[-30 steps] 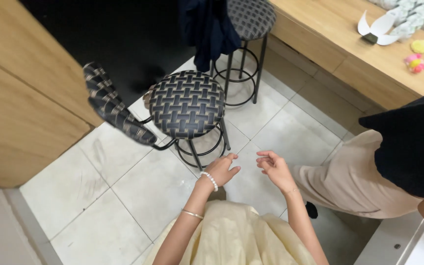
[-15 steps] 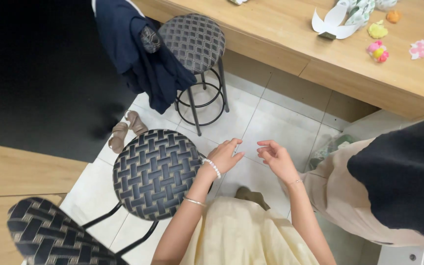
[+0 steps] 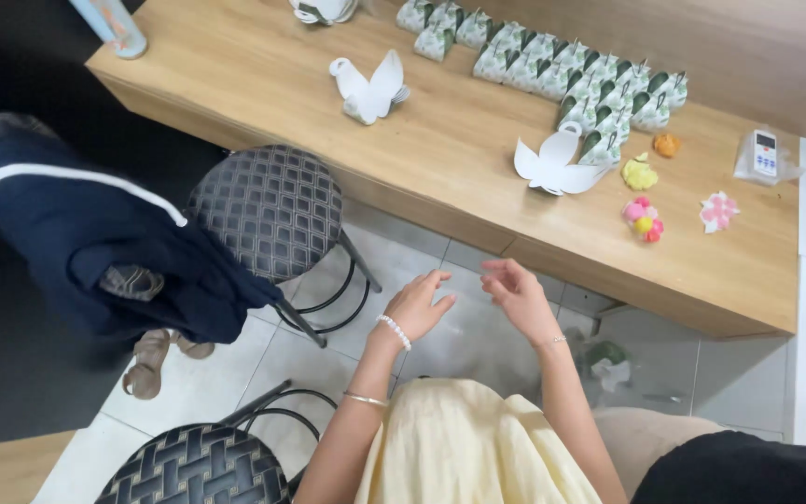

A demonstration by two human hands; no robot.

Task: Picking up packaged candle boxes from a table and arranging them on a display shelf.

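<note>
Hovering over the pale tiled floor [image 3: 478, 341], the left hand [image 3: 417, 303] and right hand [image 3: 515, 289] hang close together, fingers loosely spread, each holding and touching nothing. Nearest them is the edge of the wooden counter [image 3: 478, 224], where a flat white paper cutout [image 3: 557, 166] lies unfolded beside rows of green-patterned gift boxes [image 3: 599, 89], apparently kept within reach. A patterned stool [image 3: 268, 210] stands left.

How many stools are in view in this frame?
2. One stool stands beside the wooden counter, left of the left hand. The other stool is at the bottom left edge, partly cut off.
</note>
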